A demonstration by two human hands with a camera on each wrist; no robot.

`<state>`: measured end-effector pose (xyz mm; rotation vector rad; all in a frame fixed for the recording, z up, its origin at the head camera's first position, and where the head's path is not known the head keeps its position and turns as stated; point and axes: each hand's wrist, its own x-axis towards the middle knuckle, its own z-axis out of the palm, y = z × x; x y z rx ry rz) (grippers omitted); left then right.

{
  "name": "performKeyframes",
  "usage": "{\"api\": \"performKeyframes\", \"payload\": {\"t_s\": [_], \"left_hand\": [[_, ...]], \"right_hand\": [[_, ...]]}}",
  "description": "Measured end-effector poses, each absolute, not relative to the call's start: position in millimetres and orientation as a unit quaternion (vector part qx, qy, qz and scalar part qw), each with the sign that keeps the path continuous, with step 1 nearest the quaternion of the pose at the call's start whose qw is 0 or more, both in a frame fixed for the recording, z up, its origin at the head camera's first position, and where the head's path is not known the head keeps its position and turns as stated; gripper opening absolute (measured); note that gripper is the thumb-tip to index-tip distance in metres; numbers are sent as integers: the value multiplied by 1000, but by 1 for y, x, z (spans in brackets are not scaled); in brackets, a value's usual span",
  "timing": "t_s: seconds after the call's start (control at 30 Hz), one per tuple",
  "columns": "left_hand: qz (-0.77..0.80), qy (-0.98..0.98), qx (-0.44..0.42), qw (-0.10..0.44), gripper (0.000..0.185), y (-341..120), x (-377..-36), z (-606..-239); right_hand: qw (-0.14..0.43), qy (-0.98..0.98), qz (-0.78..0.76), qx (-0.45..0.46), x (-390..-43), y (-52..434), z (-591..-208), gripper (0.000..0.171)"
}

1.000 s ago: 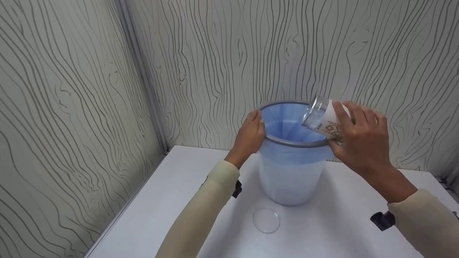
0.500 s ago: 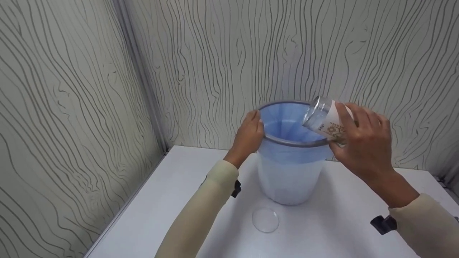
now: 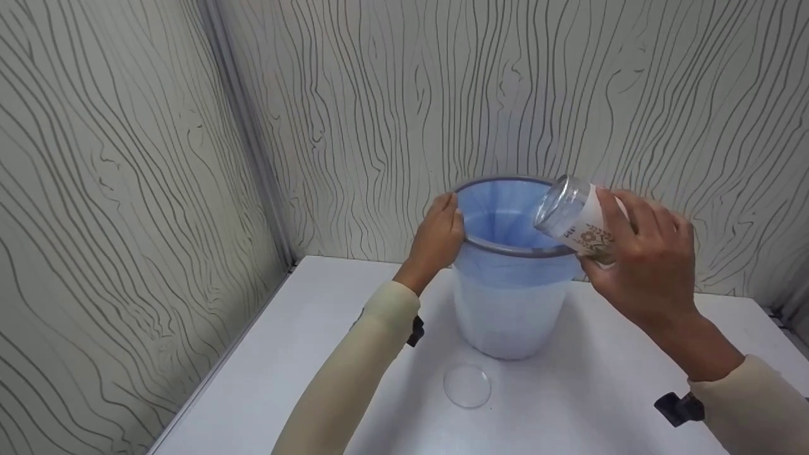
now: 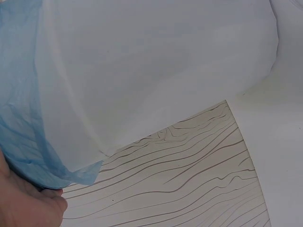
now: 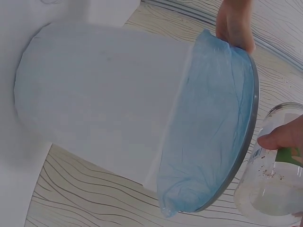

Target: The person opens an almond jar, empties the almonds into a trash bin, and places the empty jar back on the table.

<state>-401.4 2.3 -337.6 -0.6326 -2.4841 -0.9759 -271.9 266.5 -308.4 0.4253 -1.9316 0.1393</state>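
Glass jar [image 3: 578, 218] gripped by right hand [image 3: 644, 265], tilted over bin [image 3: 512, 303]; left hand [image 3: 439, 243] clasps rim.

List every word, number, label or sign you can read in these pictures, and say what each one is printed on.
No text can be read in any view.
Jar label, head view: brown floral ornament and a few dark marks, too small and blurred to read.
Jar label, right wrist view: a barcode-like strip beside a green patch, digits illegible.
Bin, lid, table: no print seen.
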Motion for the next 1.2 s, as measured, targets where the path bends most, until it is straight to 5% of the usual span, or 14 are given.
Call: {"api": "performKeyframes", "payload": {"t_s": [1.2], "left_hand": [[-348, -886, -224, 207, 54, 2, -401, -339]], "right_hand": [[540, -812, 158, 156, -253, 267, -335, 95]]}}
